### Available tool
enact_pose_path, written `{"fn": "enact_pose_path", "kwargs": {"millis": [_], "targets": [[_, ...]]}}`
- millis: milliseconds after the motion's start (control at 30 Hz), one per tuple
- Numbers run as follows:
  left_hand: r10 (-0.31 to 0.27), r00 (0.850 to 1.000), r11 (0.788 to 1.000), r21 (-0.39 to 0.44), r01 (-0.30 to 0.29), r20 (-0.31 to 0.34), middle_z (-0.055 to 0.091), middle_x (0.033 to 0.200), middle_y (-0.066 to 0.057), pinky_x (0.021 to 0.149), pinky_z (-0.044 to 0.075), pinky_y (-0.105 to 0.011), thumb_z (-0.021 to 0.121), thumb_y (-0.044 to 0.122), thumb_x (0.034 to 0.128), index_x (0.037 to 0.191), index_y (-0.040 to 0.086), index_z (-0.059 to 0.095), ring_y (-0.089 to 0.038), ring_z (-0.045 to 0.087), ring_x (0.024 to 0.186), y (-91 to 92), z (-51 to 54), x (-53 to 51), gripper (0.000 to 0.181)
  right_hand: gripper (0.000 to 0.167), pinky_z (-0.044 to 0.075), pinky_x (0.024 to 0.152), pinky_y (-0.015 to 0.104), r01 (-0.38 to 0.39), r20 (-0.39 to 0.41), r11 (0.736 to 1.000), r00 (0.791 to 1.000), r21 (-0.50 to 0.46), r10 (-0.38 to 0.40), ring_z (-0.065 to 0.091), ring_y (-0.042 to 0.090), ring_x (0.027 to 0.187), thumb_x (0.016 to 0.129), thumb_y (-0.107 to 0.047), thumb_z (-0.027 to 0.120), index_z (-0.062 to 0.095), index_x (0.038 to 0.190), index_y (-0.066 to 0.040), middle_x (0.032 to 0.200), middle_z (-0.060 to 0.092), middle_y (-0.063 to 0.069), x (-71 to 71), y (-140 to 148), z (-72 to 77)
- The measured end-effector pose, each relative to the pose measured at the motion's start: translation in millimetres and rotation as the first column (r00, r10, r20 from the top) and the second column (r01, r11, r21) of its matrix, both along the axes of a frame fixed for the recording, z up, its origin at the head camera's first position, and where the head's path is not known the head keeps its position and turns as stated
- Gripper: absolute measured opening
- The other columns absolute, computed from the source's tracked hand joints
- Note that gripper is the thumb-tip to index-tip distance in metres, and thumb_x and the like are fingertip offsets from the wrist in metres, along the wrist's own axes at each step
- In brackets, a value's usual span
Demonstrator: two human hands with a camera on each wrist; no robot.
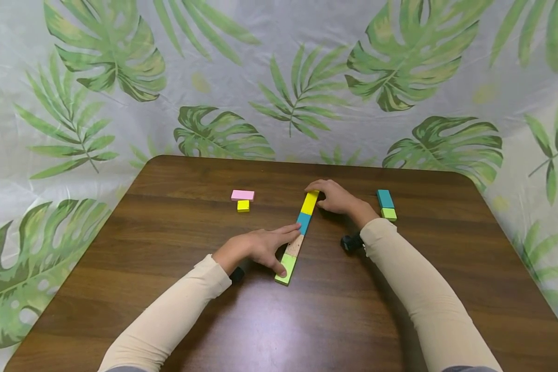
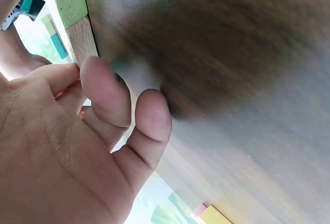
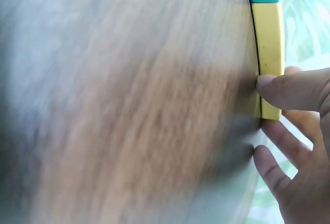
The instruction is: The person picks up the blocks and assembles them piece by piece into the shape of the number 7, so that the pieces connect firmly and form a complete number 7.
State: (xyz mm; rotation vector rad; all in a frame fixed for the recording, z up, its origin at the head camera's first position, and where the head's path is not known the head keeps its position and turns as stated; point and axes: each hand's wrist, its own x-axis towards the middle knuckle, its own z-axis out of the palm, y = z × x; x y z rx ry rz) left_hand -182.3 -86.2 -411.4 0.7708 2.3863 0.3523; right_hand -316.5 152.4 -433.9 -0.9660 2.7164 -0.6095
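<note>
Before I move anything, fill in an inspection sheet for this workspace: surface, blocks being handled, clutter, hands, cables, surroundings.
Surface: brown wood-grain table, glare toward its near side.
Blocks being handled: one slanting line, far to near: yellow block, blue block, bare wood block, green block.
Clutter: pink block and small yellow block left of the line; teal block and small green block right of it.
Left hand: thumb on the green block, fingertips at the blue one.
Right hand: thumb and fingers around the yellow block's far end.
Cables: nothing seen.
Surroundings: leaf-print backdrop behind the table.
</note>
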Motion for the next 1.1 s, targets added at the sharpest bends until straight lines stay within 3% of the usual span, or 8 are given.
{"fn": "enact_pose_path", "kwargs": {"millis": [300, 567, 767, 933, 1100], "targets": [[0.003, 1.000, 1.000, -0.001, -0.003, 0.000, -0.005, 0.168, 0.017, 0.120, 0.022, -0.058, 0.076, 0.044, 0.0841, 0.161, 0.030, 0.007, -0.025, 0.023, 0.154, -0.5, -2.9, -0.7, 0.104, 0.054, 0.032, 0.115, 0.061, 0.028, 0.030, 1.000, 0.999, 0.009, -0.028, 0.032, 0.044, 0.145, 0.091, -0.007, 0.066, 0.052, 0.143, -0.006, 0.157, 0.035, 0.022, 3.6, 17.1, 16.2], [0.008, 1.000, 1.000, 0.015, -0.008, -0.011, -0.003, 0.168, 0.019, 0.119, 0.027, -0.054, 0.078, 0.041, 0.0830, 0.161, 0.030, 0.010, -0.026, 0.028, 0.152, -0.5, -3.0, 0.8, 0.104, 0.048, 0.035, 0.112, 0.062, 0.013, 0.014, 0.998, 1.000, 0.058, -0.014, 0.037, 0.045, 0.141, 0.096, -0.014, 0.064, 0.053, 0.141, -0.003, 0.151, 0.042, 0.025, 15.2, 55.2, 51.2], [0.016, 1.000, 1.000, 0.026, -0.016, -0.002, -0.003, 0.168, 0.020, 0.120, 0.027, -0.054, 0.079, 0.040, 0.0827, 0.161, 0.030, 0.010, -0.027, 0.029, 0.151, -2.2, -2.4, 3.7, 0.104, 0.048, 0.035, 0.110, 0.064, 0.054, 0.023, 0.994, 0.998, 0.096, -0.056, 0.035, 0.047, 0.141, 0.097, -0.015, 0.062, 0.051, 0.143, -0.004, 0.153, 0.040, 0.025, 28.7, 92.7, 69.6], [0.018, 1.000, 0.999, 0.027, -0.018, 0.001, -0.003, 0.168, 0.020, 0.120, 0.026, -0.054, 0.078, 0.039, 0.0831, 0.161, 0.031, 0.009, -0.027, 0.027, 0.152, -2.1, -2.6, 3.3, 0.104, 0.046, 0.039, 0.105, 0.064, 0.082, -0.019, 0.990, 0.997, 0.117, -0.080, 0.041, 0.048, 0.135, 0.096, -0.011, 0.062, 0.053, 0.141, -0.002, 0.149, 0.044, 0.027, 40.1, 123.2, 70.0], [0.016, 1.000, 0.999, 0.035, -0.016, -0.001, -0.003, 0.168, 0.019, 0.121, 0.024, -0.055, 0.078, 0.040, 0.0834, 0.161, 0.030, 0.010, -0.026, 0.026, 0.152, -1.2, -1.6, 2.8, 0.103, 0.044, 0.043, 0.098, 0.064, 0.101, -0.039, 0.984, 0.995, 0.145, -0.096, 0.049, 0.050, 0.126, 0.094, -0.008, 0.063, 0.057, 0.136, 0.001, 0.138, 0.053, 0.030, 52.6, 151.0, 54.4]]}}
